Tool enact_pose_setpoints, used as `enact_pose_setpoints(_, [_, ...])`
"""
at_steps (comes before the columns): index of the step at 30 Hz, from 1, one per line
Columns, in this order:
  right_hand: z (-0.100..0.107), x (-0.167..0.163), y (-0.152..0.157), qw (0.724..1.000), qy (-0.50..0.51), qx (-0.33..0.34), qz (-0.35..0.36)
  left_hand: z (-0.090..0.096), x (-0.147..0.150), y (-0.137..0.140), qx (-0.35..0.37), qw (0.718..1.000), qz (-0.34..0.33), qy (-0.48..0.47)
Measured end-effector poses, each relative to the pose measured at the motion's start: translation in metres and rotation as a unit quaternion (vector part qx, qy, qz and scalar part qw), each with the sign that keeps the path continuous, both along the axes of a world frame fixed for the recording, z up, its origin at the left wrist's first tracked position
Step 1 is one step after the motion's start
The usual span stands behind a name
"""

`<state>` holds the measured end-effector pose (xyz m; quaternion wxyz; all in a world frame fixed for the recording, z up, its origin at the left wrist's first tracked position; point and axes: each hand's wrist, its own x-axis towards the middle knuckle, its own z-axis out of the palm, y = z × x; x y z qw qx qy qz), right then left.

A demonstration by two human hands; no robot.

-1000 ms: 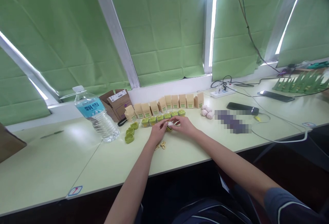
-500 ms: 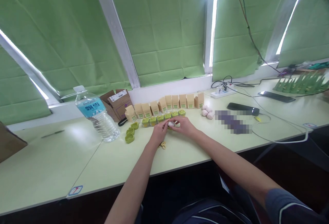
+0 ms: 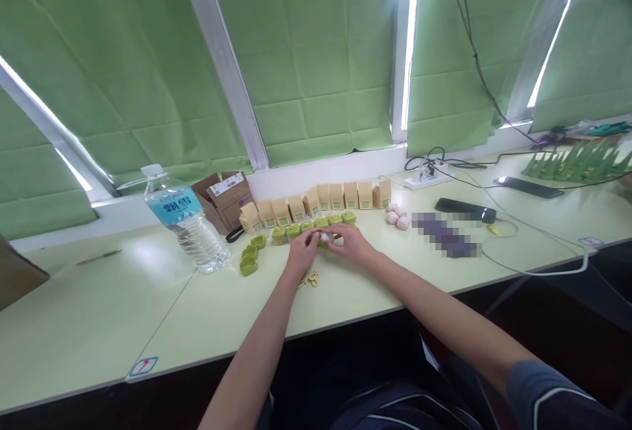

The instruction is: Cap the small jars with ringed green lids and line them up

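My left hand (image 3: 302, 252) and my right hand (image 3: 353, 244) meet over the table, both with fingers pinched on a small white rounded piece (image 3: 326, 237). A bit of green shows beneath it; my fingers hide most of that. Just behind my hands runs a row of small pots with green lids (image 3: 293, 232). To the left lie several loose green lid-like pieces (image 3: 249, 265). Small golden-yellow clasps (image 3: 313, 279) rest on the table below my left hand. Right of my right hand sits a cluster of whitish-pink rounded pieces (image 3: 397, 216).
Small brown paper boxes (image 3: 296, 207) stand in a row behind the pots. A water bottle (image 3: 186, 222) and cardboard box (image 3: 224, 199) are at left. Phones (image 3: 465, 210), cables and a power strip (image 3: 427, 179) lie at right. The table's edge (image 3: 345, 323) is close to me.
My hands have shifted slightly left, still pinched on the white piece. More of the yellow clasps shows beside my left wrist. The view has moved a little.
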<state>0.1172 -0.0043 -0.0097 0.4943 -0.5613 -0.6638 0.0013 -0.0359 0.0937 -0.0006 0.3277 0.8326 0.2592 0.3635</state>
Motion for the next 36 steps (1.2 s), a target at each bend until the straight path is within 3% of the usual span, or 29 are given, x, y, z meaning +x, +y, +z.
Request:
enact_pose_setpoints(17, [0.001,0.0,-0.002,0.999,0.038,-0.016,0.014,-0.009,0.002,0.006,-0.15,0.981,-0.116,-0.034])
enact_pose_setpoints(28, [0.001,0.0,-0.001,0.998,0.005,-0.05,-0.027,-0.007,0.001,0.006,-0.032,0.992,-0.103,0.07])
enact_pose_setpoints(36, [0.003,-0.002,0.001,0.997,-0.016,-0.055,-0.052,0.001,-0.002,0.003,0.008,0.989,-0.096,0.11])
